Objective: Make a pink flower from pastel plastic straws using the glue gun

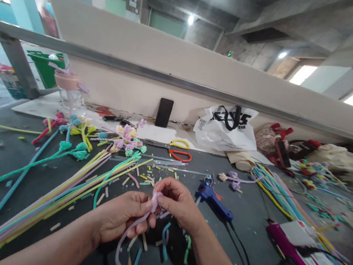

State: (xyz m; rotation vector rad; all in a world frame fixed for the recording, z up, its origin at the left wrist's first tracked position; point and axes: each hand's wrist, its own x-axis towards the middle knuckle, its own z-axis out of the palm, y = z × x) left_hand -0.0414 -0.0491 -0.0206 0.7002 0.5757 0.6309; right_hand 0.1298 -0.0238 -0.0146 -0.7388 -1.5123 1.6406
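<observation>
Between my two hands is a lilac pipe cleaner (124, 248), its upper end bent into a small bunch and its long tail hanging down toward me. My left hand (129, 216) pinches it just below the bunch. With thumb and fingers, my right hand (174, 203) grips the bunched end from the other side. Cut bits of pipe cleaner lie scattered under and around both hands. Right of my right hand rests a blue glue gun (217, 202). Left of my hands runs a long bundle of colored pipe cleaners (54, 196).
Scissors (180, 150) with yellow and red handles lie behind my hands, near finished fuzzy flowers (125, 138). A phone (164, 113) leans against the back board beside a white plastic bag (225, 128). Cables trail past a magenta-and-white device (303, 251) at right. A clear cup (71, 90) stands back left.
</observation>
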